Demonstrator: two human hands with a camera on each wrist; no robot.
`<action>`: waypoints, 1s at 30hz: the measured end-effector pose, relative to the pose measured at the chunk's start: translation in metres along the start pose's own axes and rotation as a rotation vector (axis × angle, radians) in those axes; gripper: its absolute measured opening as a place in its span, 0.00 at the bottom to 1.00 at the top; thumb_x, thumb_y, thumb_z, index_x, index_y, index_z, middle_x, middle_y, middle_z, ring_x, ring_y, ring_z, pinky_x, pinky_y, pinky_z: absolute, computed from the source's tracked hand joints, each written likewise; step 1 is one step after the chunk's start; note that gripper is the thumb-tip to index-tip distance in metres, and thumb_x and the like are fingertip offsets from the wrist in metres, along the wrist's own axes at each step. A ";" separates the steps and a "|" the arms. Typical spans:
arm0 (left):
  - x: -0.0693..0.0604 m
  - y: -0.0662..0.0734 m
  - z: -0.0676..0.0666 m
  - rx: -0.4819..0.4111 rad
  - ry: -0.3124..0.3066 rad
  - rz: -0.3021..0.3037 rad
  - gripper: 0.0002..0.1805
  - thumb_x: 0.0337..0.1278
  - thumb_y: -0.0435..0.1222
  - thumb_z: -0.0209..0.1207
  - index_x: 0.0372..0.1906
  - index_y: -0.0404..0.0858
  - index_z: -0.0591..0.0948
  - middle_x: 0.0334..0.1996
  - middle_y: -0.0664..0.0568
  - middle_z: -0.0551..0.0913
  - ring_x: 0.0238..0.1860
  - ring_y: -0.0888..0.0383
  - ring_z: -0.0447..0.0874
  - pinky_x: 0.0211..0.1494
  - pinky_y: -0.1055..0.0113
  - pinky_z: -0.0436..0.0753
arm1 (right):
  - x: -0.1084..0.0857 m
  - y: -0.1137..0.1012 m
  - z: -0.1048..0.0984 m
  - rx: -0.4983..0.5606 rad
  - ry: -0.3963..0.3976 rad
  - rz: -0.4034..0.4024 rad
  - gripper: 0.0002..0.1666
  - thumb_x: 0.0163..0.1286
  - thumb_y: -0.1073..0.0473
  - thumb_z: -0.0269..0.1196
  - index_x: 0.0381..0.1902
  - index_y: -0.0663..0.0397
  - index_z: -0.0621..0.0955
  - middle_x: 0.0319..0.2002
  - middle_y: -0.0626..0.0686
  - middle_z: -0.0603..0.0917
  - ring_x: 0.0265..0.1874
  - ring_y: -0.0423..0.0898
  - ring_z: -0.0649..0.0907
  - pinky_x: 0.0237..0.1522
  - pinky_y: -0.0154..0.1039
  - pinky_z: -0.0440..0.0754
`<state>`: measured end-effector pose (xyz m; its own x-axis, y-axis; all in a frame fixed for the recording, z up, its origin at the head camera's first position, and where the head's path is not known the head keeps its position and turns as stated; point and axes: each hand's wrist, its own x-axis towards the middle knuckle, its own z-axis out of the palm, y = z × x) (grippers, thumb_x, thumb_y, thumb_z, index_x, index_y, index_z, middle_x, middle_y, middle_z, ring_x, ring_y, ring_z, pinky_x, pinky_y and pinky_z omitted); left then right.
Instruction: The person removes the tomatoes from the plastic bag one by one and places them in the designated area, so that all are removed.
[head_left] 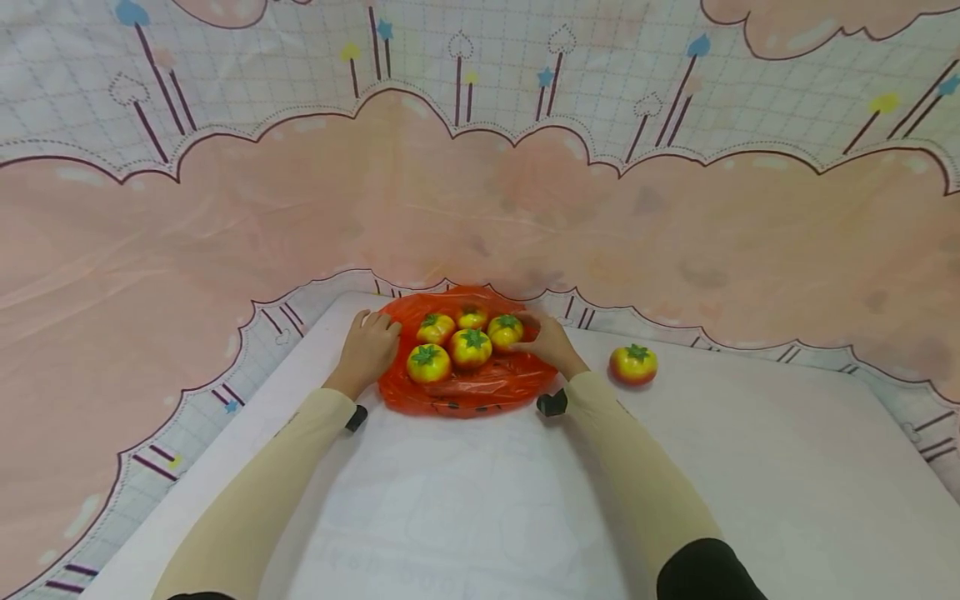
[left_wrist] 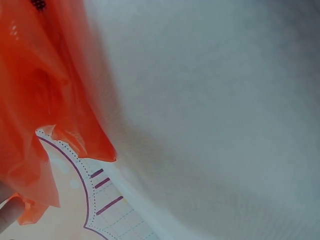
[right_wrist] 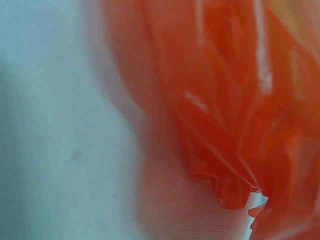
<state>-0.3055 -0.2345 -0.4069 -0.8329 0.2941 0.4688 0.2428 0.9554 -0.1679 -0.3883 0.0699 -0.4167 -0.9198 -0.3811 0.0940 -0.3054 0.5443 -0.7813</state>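
So there's a thin red plastic bag (head_left: 517, 383) lying open on the white tabletop (head_left: 450, 500), with five yellow-and-red fruits (head_left: 471, 348) sitting in it, green leafy tops showing. The back one is partly hidden. Left hand (head_left: 371, 346) is at the bag's left edge, fingers (left_wrist: 11, 212) pinching a bit of the plastic, which you can see in the left wrist view. Right hand (head_left: 552, 343) has thumb and fingers round the side of the rightmost fruit (head_left: 506, 332) in the bag. Right wrist cam mostly just gets crinkly plastic, tbh. One lone fruit (head_left: 633, 365) sits outside, on the tabletop to the right.
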 end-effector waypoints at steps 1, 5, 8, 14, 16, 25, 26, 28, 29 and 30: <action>0.000 0.000 0.000 0.001 -0.001 0.000 0.09 0.56 0.34 0.59 0.40 0.34 0.80 0.39 0.41 0.82 0.47 0.44 0.78 0.64 0.46 0.69 | 0.000 0.001 0.000 -0.002 0.001 0.003 0.37 0.56 0.58 0.69 0.63 0.55 0.70 0.64 0.57 0.72 0.65 0.55 0.70 0.68 0.50 0.65; 0.000 0.001 0.000 0.006 -0.010 -0.001 0.09 0.57 0.34 0.59 0.40 0.34 0.80 0.39 0.41 0.82 0.47 0.44 0.78 0.65 0.47 0.69 | 0.001 0.004 0.001 -0.003 0.008 0.007 0.37 0.56 0.59 0.69 0.64 0.56 0.70 0.64 0.58 0.72 0.65 0.55 0.70 0.69 0.50 0.63; 0.000 0.001 0.000 0.008 -0.021 -0.006 0.09 0.57 0.34 0.59 0.40 0.34 0.80 0.39 0.41 0.82 0.47 0.44 0.78 0.65 0.47 0.68 | 0.001 0.005 0.002 0.000 0.008 0.013 0.38 0.55 0.59 0.70 0.63 0.57 0.70 0.64 0.58 0.72 0.65 0.55 0.70 0.70 0.50 0.62; 0.001 0.002 -0.002 0.004 -0.046 -0.016 0.10 0.57 0.35 0.59 0.42 0.34 0.80 0.40 0.41 0.82 0.48 0.44 0.77 0.66 0.46 0.68 | 0.002 0.003 0.000 -0.004 -0.011 0.028 0.38 0.56 0.57 0.70 0.63 0.58 0.70 0.63 0.59 0.72 0.64 0.56 0.70 0.69 0.50 0.63; 0.001 0.003 -0.002 0.005 -0.053 -0.019 0.10 0.57 0.35 0.59 0.42 0.34 0.80 0.40 0.41 0.82 0.49 0.44 0.77 0.66 0.46 0.68 | 0.002 0.002 -0.001 0.006 -0.026 0.054 0.38 0.56 0.56 0.70 0.63 0.57 0.70 0.63 0.58 0.72 0.64 0.55 0.70 0.69 0.50 0.64; 0.000 0.003 -0.004 0.003 -0.053 -0.023 0.11 0.57 0.35 0.59 0.43 0.34 0.80 0.41 0.41 0.82 0.49 0.44 0.77 0.66 0.46 0.67 | 0.005 -0.006 -0.001 0.002 -0.049 0.128 0.39 0.56 0.56 0.69 0.64 0.57 0.69 0.64 0.59 0.71 0.64 0.56 0.70 0.68 0.50 0.64; 0.000 0.003 -0.004 0.003 -0.054 -0.023 0.11 0.57 0.35 0.59 0.43 0.34 0.80 0.41 0.41 0.82 0.49 0.44 0.77 0.66 0.46 0.68 | 0.005 -0.006 -0.001 0.006 -0.051 0.135 0.39 0.56 0.56 0.69 0.64 0.57 0.68 0.64 0.58 0.71 0.64 0.56 0.70 0.68 0.50 0.65; 0.000 0.003 -0.004 0.006 -0.057 -0.023 0.11 0.57 0.35 0.59 0.42 0.34 0.80 0.41 0.41 0.82 0.49 0.44 0.77 0.66 0.46 0.68 | 0.004 -0.007 0.000 0.020 -0.054 0.150 0.40 0.56 0.57 0.70 0.65 0.56 0.68 0.64 0.58 0.71 0.64 0.55 0.70 0.68 0.50 0.65; 0.000 0.003 -0.004 0.006 -0.059 -0.024 0.11 0.57 0.35 0.60 0.42 0.34 0.80 0.41 0.41 0.82 0.49 0.44 0.77 0.66 0.46 0.68 | 0.004 -0.007 0.001 0.028 -0.055 0.157 0.40 0.55 0.57 0.70 0.65 0.56 0.68 0.64 0.58 0.71 0.64 0.55 0.70 0.68 0.50 0.65; 0.000 0.003 -0.004 0.005 -0.060 -0.025 0.11 0.57 0.35 0.60 0.42 0.34 0.80 0.41 0.41 0.82 0.49 0.44 0.77 0.66 0.45 0.68 | 0.004 -0.007 0.001 0.032 -0.054 0.160 0.40 0.55 0.57 0.70 0.65 0.56 0.68 0.64 0.58 0.71 0.64 0.55 0.70 0.68 0.50 0.65</action>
<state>-0.3027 -0.2316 -0.4044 -0.8671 0.2683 0.4198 0.2194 0.9621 -0.1618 -0.3894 0.0634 -0.4114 -0.9413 -0.3312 -0.0657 -0.1473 0.5779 -0.8027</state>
